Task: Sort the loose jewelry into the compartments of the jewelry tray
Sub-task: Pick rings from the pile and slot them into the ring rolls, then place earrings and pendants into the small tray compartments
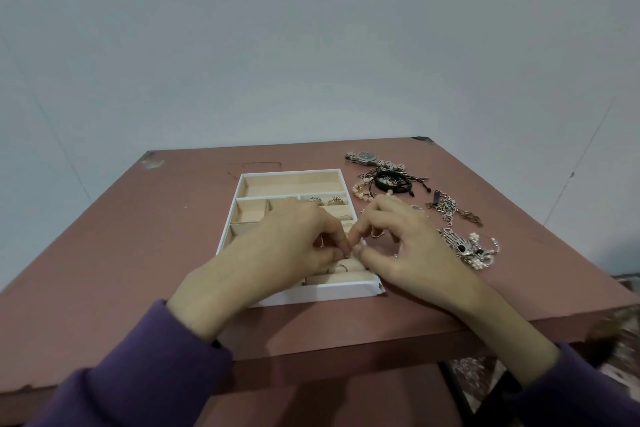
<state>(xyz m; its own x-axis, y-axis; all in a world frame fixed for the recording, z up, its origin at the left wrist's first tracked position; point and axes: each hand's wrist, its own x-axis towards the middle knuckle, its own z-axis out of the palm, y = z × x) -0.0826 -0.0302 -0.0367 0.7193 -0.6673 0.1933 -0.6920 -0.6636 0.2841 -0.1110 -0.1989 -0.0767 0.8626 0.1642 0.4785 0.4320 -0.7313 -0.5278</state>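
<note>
- Pinched tight: the left hand (287, 246) has thumb and forefinger closed on a small piece, too tiny to make out, right over the ring rolls at the near right of the jewelry tray (322, 291).
- Its wrist sits low and its knuckles arch, hiding the middle compartments.
- Two rings (325, 200) already sit in a far slot.
- The right hand (408, 246) meets it fingertip to fingertip, nipping the same small piece, with its other fingers lifted clear.
- The risk, I'd say: if either pinch slackens, that piece could slip between the rolls or skip onto the table (138, 236).
- The right wrist lies just beside the silver-and-pearl piece (471, 250), so a careless pull back could snag it.
</note>
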